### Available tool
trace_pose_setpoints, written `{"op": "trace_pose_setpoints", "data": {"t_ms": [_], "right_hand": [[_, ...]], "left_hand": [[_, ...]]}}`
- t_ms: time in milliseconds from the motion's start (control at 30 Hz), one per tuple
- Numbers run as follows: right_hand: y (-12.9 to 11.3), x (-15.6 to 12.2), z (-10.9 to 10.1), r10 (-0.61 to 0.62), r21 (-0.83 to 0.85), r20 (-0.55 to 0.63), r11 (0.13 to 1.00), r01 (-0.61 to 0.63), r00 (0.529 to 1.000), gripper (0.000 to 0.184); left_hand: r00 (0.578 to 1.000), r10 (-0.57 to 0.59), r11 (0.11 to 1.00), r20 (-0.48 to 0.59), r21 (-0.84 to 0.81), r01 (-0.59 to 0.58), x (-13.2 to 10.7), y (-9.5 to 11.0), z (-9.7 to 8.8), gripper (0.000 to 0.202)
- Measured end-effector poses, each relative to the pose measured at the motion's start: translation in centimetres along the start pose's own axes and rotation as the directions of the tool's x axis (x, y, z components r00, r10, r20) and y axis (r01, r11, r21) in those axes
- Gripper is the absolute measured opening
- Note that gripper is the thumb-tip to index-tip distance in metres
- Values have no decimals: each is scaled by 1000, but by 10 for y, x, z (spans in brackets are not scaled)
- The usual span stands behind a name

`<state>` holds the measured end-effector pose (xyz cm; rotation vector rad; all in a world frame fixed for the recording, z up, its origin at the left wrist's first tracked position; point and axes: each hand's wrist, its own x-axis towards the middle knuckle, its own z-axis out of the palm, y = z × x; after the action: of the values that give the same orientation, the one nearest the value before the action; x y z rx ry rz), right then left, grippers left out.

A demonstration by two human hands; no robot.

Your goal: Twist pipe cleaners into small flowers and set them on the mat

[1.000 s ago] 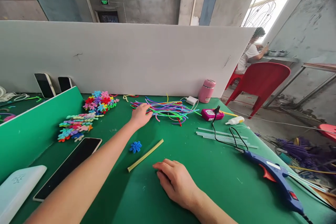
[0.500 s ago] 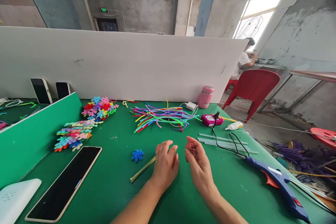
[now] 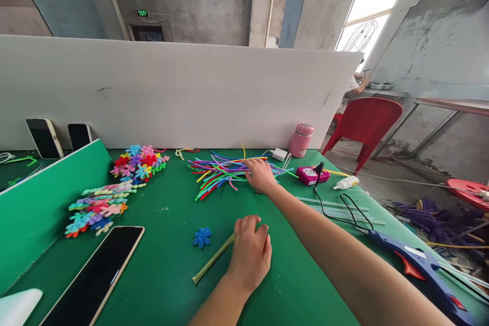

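Observation:
My right hand (image 3: 260, 174) reaches over the right side of a pile of colorful pipe cleaners (image 3: 216, 173), its fingers stretched out on them. Closer to me, my left hand (image 3: 250, 249) is curled above the green tabletop, thumb near the fingers. Whatever it pinches, if anything, is hidden. One end of an olive-green stick (image 3: 214, 260) disappears behind that hand; I cannot tell if it is gripped. A blue pipe-cleaner flower (image 3: 202, 238) lies just left of the hand, beside the stick.
Many finished flowers (image 3: 137, 163) are heaped at the left. A phone (image 3: 95, 270) lies near the front. Clear glue sticks (image 3: 340, 209), a blue glue gun (image 3: 416, 265) with its black cord, a pink box (image 3: 312, 175), a white bottle (image 3: 347, 182) and a pink flask (image 3: 301, 140) occupy the right.
My right hand has moved forward from beside my left hand onto the pipe cleaners. My left hand stays curled by the stick. The view has shifted slightly.

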<state>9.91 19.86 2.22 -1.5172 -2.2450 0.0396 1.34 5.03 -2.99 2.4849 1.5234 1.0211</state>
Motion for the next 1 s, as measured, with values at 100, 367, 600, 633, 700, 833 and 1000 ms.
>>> {"op": "trace_pose_setpoints", "data": {"t_ms": [100, 367, 600, 633, 700, 833, 1000], "right_hand": [[2, 6, 11, -79, -95, 62, 992, 85, 995, 46], [0, -9, 36, -107, -198, 91, 972, 124, 990, 28], [9, -8, 33, -134, -117, 117, 982, 147, 984, 28], [10, -7, 31, -136, -100, 117, 984, 148, 984, 28], [13, -7, 28, -138, -71, 113, 987, 146, 984, 28], [10, -6, 20, -139, -50, 66, 989, 142, 988, 29], [-11, -2, 12, -128, -82, -50, 989, 123, 991, 39]], "left_hand": [[999, -24, 1000, 27, 5, 24, 1, 1, 0, 17], [997, -59, 998, 44, -34, 60, 3, 0, 1, 19], [995, -87, 995, 43, -41, 89, 3, -1, 2, 21], [995, -92, 995, 48, -42, 94, 3, 0, 1, 21], [993, -100, 994, 59, -42, 102, 3, 0, 1, 21], [993, -99, 994, 65, -38, 101, 3, 0, 1, 21], [991, -109, 993, 74, -29, 111, 3, 0, 3, 21]]}}
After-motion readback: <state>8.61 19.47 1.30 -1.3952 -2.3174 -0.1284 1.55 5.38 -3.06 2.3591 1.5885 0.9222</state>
